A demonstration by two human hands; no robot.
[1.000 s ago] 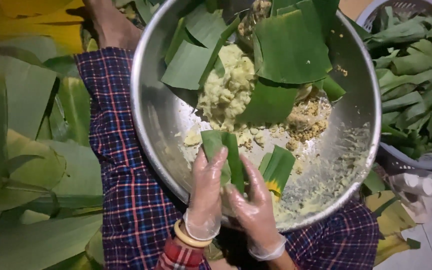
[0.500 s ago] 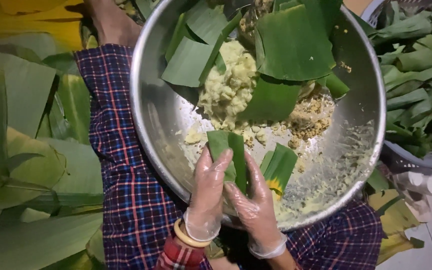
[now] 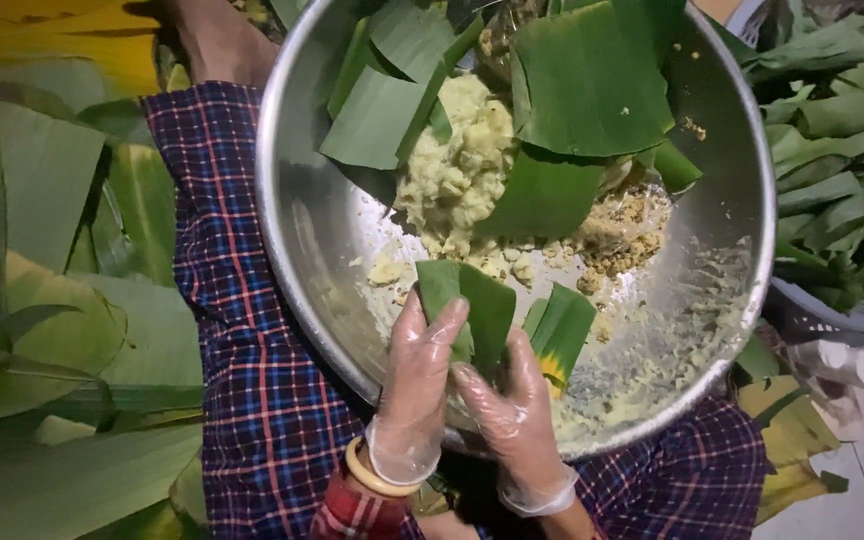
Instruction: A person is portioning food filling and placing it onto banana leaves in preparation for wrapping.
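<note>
Resting on the person's lap, a steel bowl [image 3: 322, 240] fills most of the view, with big leaves [image 3: 42, 300] spread on the floor to the left and a basket of cut leaves [image 3: 842, 150] at the right. Inside the bowl, leaf pieces [image 3: 592, 90] lie over a mound of pale yellow paste [image 3: 457, 170], with crumbs scattered below it. Near the bowl's lower rim, both gloved hands fold a small leaf packet [image 3: 477, 305]. The left hand [image 3: 422, 385] curls over its left edge, fingers closed on the leaf; the right hand [image 3: 507, 405] pinches its lower right side, thumb likely underneath, though that is hidden. A loose leaf strip [image 3: 562, 330] lies just beside. If the grip slackens on the slick gloves, the fold could spring open and spill filling; pressing too hard could split the leaf
</note>
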